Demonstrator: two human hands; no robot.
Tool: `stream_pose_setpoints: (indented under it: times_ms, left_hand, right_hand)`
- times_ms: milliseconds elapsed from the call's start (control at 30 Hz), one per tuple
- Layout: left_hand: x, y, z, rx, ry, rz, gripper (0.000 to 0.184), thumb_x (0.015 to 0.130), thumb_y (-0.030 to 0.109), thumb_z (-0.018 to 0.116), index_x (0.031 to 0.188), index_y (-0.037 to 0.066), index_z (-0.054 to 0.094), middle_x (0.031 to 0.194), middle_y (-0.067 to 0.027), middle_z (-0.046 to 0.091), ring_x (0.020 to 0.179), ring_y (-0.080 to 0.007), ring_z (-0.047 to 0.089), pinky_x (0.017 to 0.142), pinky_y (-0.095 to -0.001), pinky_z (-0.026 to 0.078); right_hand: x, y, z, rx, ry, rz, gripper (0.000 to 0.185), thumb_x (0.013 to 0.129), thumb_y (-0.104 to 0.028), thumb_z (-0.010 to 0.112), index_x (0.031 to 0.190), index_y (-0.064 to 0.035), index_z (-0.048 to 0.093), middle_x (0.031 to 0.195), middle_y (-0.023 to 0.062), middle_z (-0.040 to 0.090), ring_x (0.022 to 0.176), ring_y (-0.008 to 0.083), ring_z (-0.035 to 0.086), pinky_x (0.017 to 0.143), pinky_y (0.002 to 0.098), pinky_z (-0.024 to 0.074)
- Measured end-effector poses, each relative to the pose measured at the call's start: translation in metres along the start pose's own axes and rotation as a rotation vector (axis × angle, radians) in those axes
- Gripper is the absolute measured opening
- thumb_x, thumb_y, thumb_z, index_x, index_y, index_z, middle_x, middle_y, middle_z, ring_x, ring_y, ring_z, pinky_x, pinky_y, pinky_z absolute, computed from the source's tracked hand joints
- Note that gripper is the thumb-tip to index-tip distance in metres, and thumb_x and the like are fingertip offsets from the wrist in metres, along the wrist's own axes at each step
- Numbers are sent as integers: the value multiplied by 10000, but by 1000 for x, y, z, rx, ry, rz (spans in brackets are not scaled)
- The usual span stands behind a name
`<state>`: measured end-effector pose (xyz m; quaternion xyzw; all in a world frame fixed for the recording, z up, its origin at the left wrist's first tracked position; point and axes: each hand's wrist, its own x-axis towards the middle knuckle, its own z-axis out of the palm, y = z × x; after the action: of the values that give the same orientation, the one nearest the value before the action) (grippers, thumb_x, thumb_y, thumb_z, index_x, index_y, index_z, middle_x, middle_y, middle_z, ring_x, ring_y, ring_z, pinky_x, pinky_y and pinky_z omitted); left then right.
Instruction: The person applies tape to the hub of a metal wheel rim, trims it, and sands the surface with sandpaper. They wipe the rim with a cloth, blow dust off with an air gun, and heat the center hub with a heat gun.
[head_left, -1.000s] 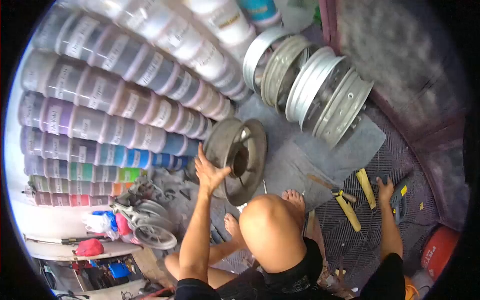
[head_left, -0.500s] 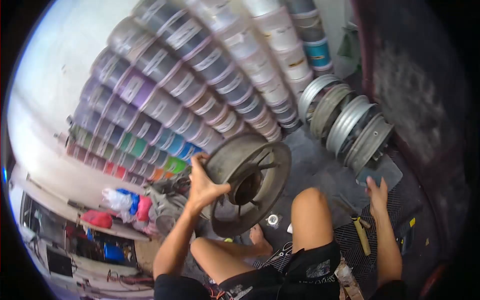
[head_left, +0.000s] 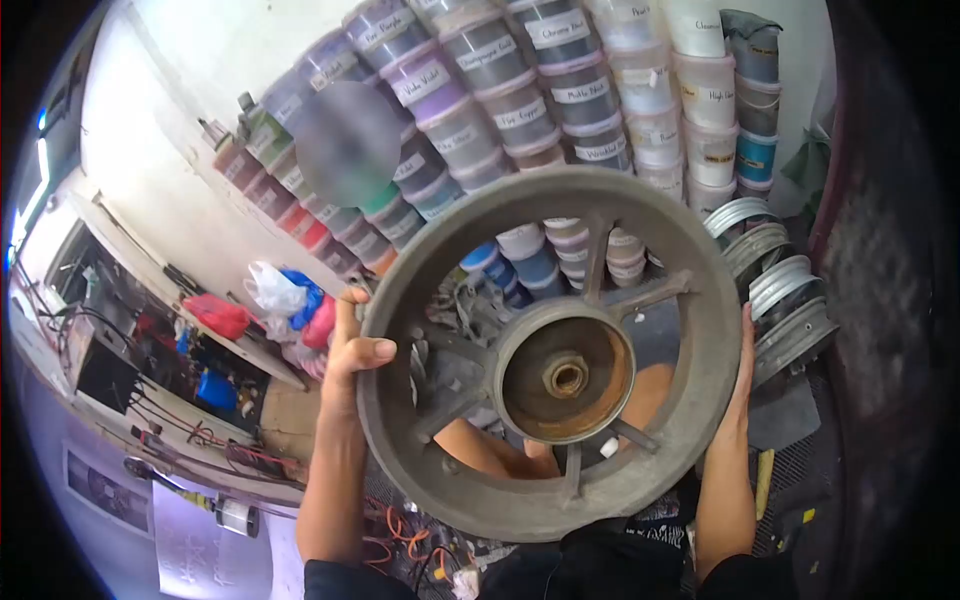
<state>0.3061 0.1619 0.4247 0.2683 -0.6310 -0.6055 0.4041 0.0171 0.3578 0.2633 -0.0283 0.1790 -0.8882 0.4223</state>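
A dull grey spoked wheel rim (head_left: pixel 420 470) is held up in front of me, its open face turned toward the camera. At its centre a hub cup (head_left: pixel 530 395) shows rusty brown on the inner wall, with a brass-coloured nut-like piece in the middle. My left hand (head_left: pixel 350 345) grips the rim's left edge, thumb on the near side. Against the right edge presses my right hand (head_left: pixel 742 375), its fingers mostly hidden along the outer side. Through the spokes, parts of my legs show.
Stacked, labelled tubs (head_left: pixel 590 90) line the wall ahead. Several silver wheel rims (head_left: pixel 785 290) stand in a row at the right. A yellow-handled tool (head_left: pixel 764 485) lies on the floor mat. Plastic bags (head_left: pixel 275 290) and a shelf are to the left; orange cords (head_left: pixel 400 530) lie below.
The wheel rim has been raised and turned to face me. My right hand, free and apart from it before, is now against its right side. The view has shifted too.
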Motion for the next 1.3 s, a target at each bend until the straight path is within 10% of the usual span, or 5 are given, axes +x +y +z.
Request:
stream_pose_setpoints:
  times_ms: [433,867,967,1067,1300]
  left_hand:
    - [-50,-203,-92,-330,219,-660,647,710,326,624,1217,-74,579,1028,-179,664,871,-268,649,799,-360,538]
    - [-59,-220,-88,-328,289,-580,684,751,205,591,1400,34,464,1314,-137,563,1190,-267,549,1063,-357,402]
    - [-60,-219,-98,118,273,-444,595,817,224,615,1367,17,516,1300,-122,578,1202,-234,534,1050,-339,386]
    - [-53,-196,-87,999,151,187,356,846,30,635,1201,-3,620,1248,-154,562,1177,-275,532,1042,-390,379]
    - [-53,-178,-24,1186,-438,310,297,709,48,779,1000,73,732,914,-69,621,813,-243,599,707,-346,483]
  right_hand:
    - [10,41,-92,-485,182,-168,505,958,-272,650,1331,29,490,1212,127,613,1041,195,632,910,327,518]
    - [11,48,-89,-701,355,-227,425,961,-226,649,1298,11,542,1201,90,623,1052,176,624,934,323,501]
    - [12,43,-92,-820,316,-420,323,966,-150,635,1226,23,554,1161,99,623,1013,193,635,926,377,529]
    - [4,44,-65,-886,181,-625,127,971,-34,583,1084,2,539,1141,153,629,1021,246,657,904,432,577]
    - [-17,36,-61,-797,35,-558,105,985,-37,555,1078,11,553,1078,144,639,993,222,663,861,435,603]
